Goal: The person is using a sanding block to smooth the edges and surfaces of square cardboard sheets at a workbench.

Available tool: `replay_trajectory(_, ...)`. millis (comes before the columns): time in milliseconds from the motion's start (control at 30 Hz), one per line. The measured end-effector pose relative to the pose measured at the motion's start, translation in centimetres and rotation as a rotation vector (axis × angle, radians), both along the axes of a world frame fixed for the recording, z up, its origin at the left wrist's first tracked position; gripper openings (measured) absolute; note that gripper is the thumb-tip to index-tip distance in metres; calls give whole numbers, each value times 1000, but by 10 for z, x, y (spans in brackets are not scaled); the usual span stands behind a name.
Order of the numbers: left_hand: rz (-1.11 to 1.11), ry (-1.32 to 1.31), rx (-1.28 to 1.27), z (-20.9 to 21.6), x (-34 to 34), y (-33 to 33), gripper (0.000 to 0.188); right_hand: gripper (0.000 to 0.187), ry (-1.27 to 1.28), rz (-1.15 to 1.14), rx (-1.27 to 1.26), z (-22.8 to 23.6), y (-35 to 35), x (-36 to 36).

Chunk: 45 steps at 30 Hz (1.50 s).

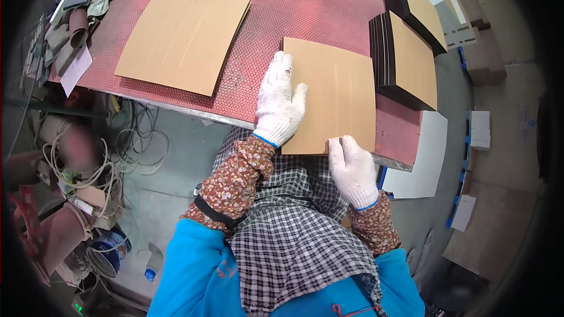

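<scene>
A flat tan board point(335, 91) lies before me, its near edge reaching past the table's front edge. My left hand point(281, 103), in a white knitted glove, rests along the board's left edge with fingers stretched out and thumb on top. At the near right edge, my right hand point(353, 167), also gloved, has its fingers pinched on the board. Whether several boards lie under the top one is hidden. To the left is another tan stack point(185, 38), with dark sides showing.
The table has a red mesh-textured top point(235, 103). Two tan stacks with dark edges, a nearer one point(414, 61) and a farther one point(423, 9), stand at the right. Scraps and rolls point(79, 26) crowd the far left. Below lie coiled hoses point(141, 144) and a blue bucket point(110, 252).
</scene>
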<state>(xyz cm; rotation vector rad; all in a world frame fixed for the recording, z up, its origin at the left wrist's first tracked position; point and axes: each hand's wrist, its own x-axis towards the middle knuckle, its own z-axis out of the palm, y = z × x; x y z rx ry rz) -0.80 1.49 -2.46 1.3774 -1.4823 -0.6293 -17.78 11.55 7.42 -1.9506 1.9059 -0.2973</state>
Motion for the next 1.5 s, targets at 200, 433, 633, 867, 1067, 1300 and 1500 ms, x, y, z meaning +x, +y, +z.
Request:
replay_trajectory(200, 2, -11, 7, -1, -1, 0, 66, 25, 44, 25, -41, -13, -9, 9)
replay_trajectory(433, -20, -23, 42, 2, 1, 2, 67, 24, 92, 108, -81, -28, -56, 6)
replay_trajectory(633, 8, -51, 5, 0, 0, 3, 65, 30, 207, 224, -262, -37, -145, 10)
replay_trajectory(867, 3, -38, 30, -1, 1, -1, 66, 42, 74, 13, -133, -39, -171, 15)
replay_trajectory(1067, 6, -66, -9, -6, -2, -3, 65, 34, 34, 18, -64, -30, -89, 8)
replay_trajectory(1300, 10, -39, -24, -7, 0, 1, 66, 28, -24, 11, 111, 1, 9, 10)
replay_trajectory(1500, 0, -14, 7, -2, -3, -1, 65, 15, 116, 158, -61, -8, 6, 3)
